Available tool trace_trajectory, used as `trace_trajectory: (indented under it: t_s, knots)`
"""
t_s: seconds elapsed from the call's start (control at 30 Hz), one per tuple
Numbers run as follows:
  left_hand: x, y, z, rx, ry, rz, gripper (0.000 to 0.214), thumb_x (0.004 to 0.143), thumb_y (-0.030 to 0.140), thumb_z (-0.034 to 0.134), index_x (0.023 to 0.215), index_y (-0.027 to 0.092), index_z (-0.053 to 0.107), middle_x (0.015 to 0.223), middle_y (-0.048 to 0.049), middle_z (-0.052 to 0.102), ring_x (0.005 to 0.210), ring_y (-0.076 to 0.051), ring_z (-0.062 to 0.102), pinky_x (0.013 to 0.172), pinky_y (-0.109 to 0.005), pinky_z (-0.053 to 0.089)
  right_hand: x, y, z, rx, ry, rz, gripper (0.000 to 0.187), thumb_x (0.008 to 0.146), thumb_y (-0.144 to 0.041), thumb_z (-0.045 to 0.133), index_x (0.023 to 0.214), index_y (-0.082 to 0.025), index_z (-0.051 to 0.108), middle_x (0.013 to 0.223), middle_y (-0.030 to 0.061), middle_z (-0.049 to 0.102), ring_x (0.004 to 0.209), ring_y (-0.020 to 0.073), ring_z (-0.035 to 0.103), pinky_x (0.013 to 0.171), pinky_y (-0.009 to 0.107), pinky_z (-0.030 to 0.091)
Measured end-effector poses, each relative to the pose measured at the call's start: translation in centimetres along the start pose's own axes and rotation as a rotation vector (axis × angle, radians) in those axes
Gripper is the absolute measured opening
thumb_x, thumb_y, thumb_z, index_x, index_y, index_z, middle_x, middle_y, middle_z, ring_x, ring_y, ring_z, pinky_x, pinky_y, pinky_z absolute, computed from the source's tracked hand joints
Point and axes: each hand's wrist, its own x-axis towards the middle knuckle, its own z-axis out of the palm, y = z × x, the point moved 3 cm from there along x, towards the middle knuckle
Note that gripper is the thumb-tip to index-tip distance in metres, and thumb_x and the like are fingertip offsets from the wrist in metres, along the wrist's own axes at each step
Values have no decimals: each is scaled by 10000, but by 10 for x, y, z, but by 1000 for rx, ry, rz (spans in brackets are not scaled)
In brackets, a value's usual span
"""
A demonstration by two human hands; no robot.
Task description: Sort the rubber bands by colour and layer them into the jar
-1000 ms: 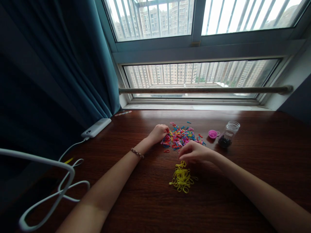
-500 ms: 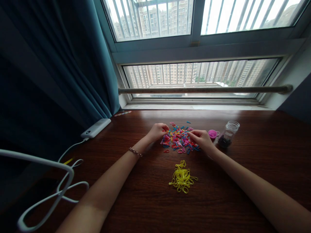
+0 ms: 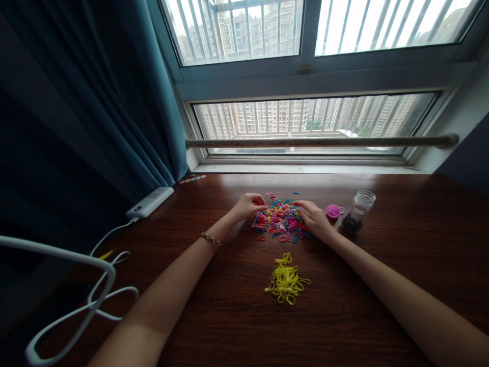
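The left hand (image 3: 248, 206) curls beside the mixed bands (image 3: 281, 219), its grip impossible to tell; the right hand (image 3: 315, 219), grip wide, covers their right edge; yellow bands (image 3: 286, 281) lie near.

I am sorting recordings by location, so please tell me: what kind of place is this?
Probably a home, on an upper floor: a blue curtain hangs beside a barred window overlooking tall buildings, with a wooden tabletop below.

both arms (image 3: 173, 288) stretched forward, left hand (image 3: 248, 206) curled, right hand (image 3: 314, 219) palm down
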Motion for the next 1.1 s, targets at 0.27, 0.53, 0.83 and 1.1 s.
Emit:
trace_trajectory:
  t_s: [0.27,0.53,0.83,1.1]
  knots:
    - [2,-7,-3,-124,26,-102,231,594,272,697,715,98,604,657,-40,644,612,-135,597,568,-242,463,3,6,18,-353,-217,-143,401,867,-379,414,1215,-202,505,1256,85,501,1229,268,336,1000,468,310]
    - [-1,-5,-1,-341,-46,-146,316,615,245,693,886,95,627,763,-68,670,677,-142,614,652,-266,477,6,7,13,-229,-139,-175,293,873,-318,422,1053,-203,623,1068,75,617,1056,219,498,930,393,394]
    - [-3,-9,0,-389,-46,-187,249,598,208,700,810,82,661,737,-75,674,663,-148,626,643,-254,483,0,-5,-7,-52,158,-95,171,805,-290,537,821,-209,686,834,53,683,833,200,610,766,323,469]
    - [-5,-9,3,-484,-60,-267,234,593,161,708,800,72,641,678,-71,665,679,-175,655,656,-266,503,-3,-2,-10,6,212,122,160,753,-315,578,765,-185,669,749,36,688,618,171,617,597,274,471]
